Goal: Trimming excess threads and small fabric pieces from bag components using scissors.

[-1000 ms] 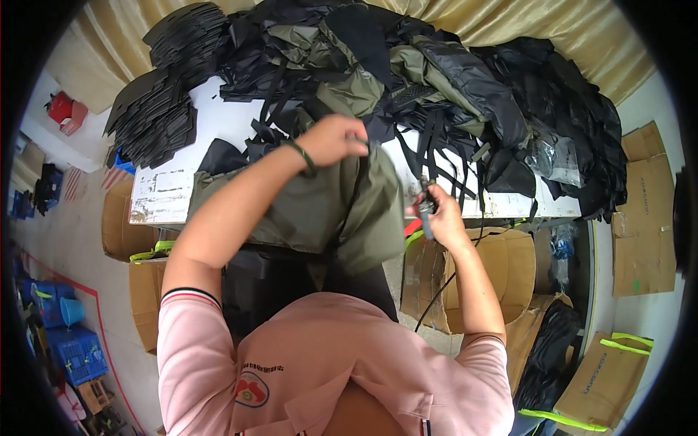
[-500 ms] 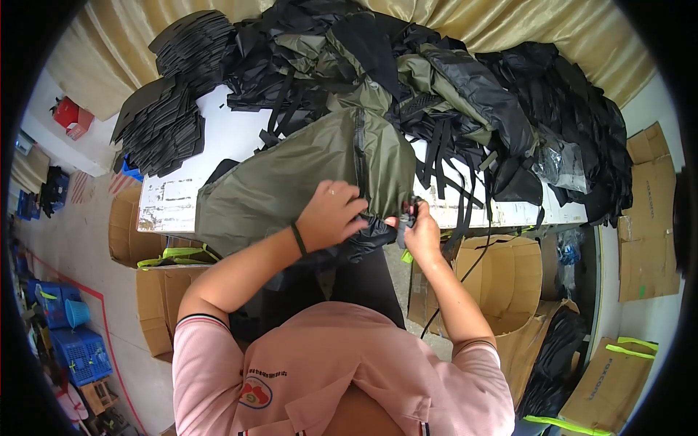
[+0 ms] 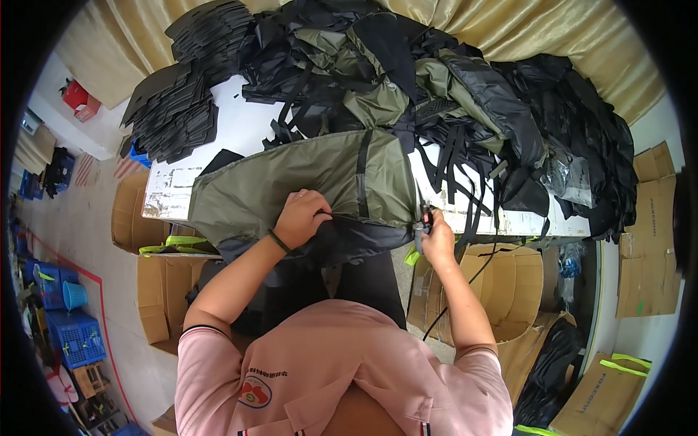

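Note:
An olive-green fabric piece (image 3: 305, 174) with a black strip and a black lower part hangs over the table's near edge. It looks like part of a bag. My left hand (image 3: 302, 216) is closed on its near edge, where green meets black, left of the black strip. At the piece's right corner, my right hand (image 3: 438, 240) is wrapped round a small dark tool (image 3: 422, 224) with a reddish spot. The tool's tip is at the fabric corner. Its exact kind is too small to tell, and my fingers partly hide it.
Stacked black panels (image 3: 171, 109) lie on the left of the white table (image 3: 174, 192). Black and green bags (image 3: 480, 102) with dangling straps heap up behind and to the right. Open cardboard boxes (image 3: 502, 287) stand below the edge; a black cable (image 3: 465, 294) hangs by my right forearm.
My left hand has moved left along the fabric and closed on its edge. The right hand has shifted right and slightly down with the tool. The fabric's near edge is now stretched straighter.

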{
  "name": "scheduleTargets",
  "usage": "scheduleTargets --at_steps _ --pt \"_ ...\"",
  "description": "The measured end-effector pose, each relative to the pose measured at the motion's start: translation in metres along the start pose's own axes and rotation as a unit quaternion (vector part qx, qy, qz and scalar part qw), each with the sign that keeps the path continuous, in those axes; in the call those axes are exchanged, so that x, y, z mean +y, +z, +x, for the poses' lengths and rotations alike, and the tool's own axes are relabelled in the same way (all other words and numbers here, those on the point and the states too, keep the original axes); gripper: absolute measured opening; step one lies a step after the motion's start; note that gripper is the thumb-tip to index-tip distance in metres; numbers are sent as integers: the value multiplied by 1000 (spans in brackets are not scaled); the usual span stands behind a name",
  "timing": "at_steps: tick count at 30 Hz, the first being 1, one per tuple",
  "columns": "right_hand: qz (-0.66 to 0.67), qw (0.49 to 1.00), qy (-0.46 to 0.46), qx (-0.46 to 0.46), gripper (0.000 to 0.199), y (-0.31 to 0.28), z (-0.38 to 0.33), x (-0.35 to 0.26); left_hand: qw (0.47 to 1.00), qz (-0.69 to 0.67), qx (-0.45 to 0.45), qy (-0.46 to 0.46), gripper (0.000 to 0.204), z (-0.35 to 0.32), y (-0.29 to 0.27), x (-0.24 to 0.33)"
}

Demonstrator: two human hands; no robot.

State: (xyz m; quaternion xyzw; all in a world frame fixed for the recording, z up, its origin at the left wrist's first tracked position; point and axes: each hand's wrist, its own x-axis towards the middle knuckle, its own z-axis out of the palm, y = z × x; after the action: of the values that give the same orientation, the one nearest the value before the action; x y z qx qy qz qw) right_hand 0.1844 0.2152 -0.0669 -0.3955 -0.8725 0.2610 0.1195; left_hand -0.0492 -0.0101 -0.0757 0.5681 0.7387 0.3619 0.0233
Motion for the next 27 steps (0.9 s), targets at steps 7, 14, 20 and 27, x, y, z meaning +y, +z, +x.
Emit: scheduleTargets --at_steps 7,14,20,27 --pt "68 986 -154 10 46 5 -5 -18 999 -37 18 11 14 7 -10 19" --pt "113 972 -194 -63 35 19 0 -55 998 -58 -13 16 26 6 -20 29" --pt "375 896 -89 -220 25 -3 7 -74 989 -109 -15 97 35 35 -14 49" --pt "142 961 -177 -159 38 -44 7 -63 814 -513 -230 -150 22 46 13 29"
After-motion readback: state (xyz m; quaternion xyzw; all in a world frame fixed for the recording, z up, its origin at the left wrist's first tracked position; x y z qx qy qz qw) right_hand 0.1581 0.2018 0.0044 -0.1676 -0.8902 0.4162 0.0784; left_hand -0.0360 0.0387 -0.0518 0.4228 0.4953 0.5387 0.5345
